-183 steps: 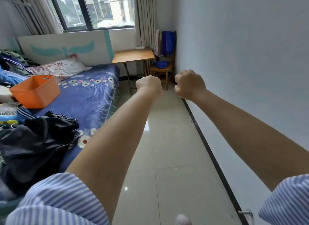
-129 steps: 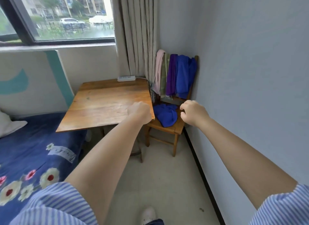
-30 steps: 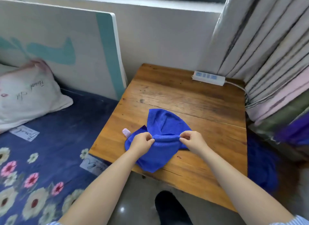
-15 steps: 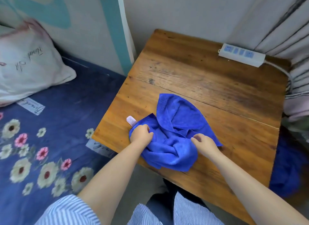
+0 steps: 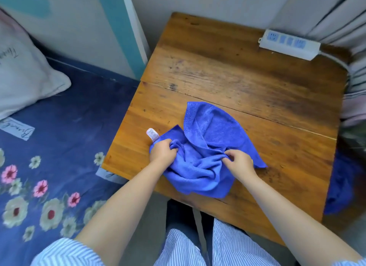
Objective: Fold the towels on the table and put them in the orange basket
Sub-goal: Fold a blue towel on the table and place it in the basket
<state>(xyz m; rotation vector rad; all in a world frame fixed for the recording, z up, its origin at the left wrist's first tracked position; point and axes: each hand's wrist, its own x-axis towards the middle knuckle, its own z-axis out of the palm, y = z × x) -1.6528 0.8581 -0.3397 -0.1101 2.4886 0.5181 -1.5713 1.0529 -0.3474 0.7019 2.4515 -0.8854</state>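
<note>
Here, your left hand (image 5: 162,152) curls its fingers into the left side of the crumpled blue towel (image 5: 208,145) lying on the near part of the wooden table (image 5: 227,67); your right hand (image 5: 240,162) pinches its bunched middle folds.

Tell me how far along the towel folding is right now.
Done: nothing looks folded yet. The blue towel lies crumpled on the wooden table.
In hand: the left hand grips bunched cloth near the label, and the right hand pinches a fold near the middle.
Left: flatten and fold this towel, then carry it to the orange basket, which is out of view here. More blue cloth lies past the table's right edge.
</note>
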